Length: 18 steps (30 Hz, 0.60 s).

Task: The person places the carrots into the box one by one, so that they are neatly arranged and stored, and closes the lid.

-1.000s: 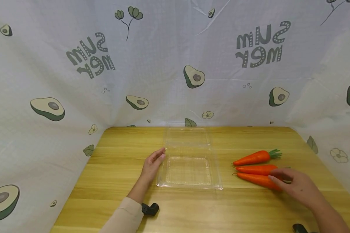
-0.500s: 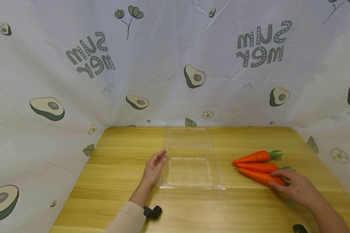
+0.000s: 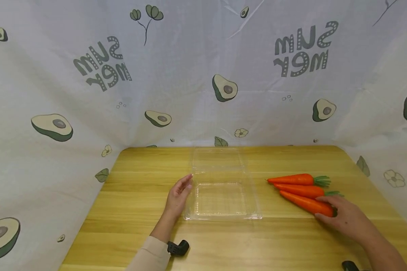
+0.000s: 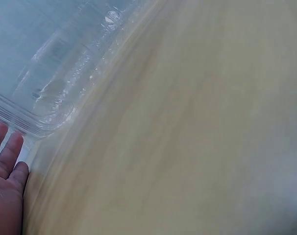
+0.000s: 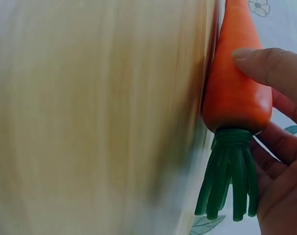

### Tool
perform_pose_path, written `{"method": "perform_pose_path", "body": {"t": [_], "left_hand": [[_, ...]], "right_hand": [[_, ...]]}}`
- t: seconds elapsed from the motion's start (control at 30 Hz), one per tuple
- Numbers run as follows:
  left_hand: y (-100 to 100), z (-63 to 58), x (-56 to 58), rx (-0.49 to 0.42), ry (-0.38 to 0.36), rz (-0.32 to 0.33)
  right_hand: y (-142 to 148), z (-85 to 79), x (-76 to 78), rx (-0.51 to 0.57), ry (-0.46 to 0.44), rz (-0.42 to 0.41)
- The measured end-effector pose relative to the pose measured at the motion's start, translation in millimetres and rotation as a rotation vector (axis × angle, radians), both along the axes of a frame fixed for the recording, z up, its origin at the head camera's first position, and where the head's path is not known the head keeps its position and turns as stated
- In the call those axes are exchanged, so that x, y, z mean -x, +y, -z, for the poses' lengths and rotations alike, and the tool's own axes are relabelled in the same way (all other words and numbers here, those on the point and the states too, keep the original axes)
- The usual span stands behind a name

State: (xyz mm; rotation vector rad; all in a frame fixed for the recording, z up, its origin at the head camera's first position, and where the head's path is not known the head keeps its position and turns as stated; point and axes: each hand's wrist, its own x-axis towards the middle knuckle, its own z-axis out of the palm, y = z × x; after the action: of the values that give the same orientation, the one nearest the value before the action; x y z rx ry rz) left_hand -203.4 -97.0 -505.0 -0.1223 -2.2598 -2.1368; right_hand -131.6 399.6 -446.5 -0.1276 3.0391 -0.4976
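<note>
My right hand (image 3: 347, 218) grips the nearest of three orange carrots, carrot (image 3: 306, 204), around its thick end. In the right wrist view the thumb presses on that carrot (image 5: 239, 88), fingers lie behind it, and its dark green stems (image 5: 232, 171) hang free beside the palm. A middle carrot (image 3: 300, 190) and a far carrot (image 3: 291, 179) lie just beyond, tips pointing left. My left hand (image 3: 177, 197) stands at the left side of a clear plastic hinged container (image 3: 220, 217), fingers loosely extended with fingertips right at its wall. The container's lid (image 3: 218, 157) is folded back.
The wooden table (image 3: 139, 195) reaches back to a white curtain (image 3: 190, 67) printed with avocados. Black wrist cameras sit on both wrists, the left wrist camera (image 3: 178, 248) close over the table's front part.
The nearest carrot has turned, its tip shifting away and right as my right hand took hold of it. The other carrots' tips have shifted away too. My left hand stays by the container.
</note>
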Motion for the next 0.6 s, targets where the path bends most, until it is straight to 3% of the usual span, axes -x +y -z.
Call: {"method": "perform_pose_path", "body": {"t": [0.27, 0.6], "left_hand": [[0.7, 0.1, -1.9, 0.025, 0.014, -0.008], [1.1, -0.3, -1.4, -0.02, 0.013, -0.009]], "right_hand": [[-4.6, 0.1, 0.9, -0.018, 0.013, -0.013], [-7.0, 1.3, 2.0, -0.063, 0.016, -0.047]]}}
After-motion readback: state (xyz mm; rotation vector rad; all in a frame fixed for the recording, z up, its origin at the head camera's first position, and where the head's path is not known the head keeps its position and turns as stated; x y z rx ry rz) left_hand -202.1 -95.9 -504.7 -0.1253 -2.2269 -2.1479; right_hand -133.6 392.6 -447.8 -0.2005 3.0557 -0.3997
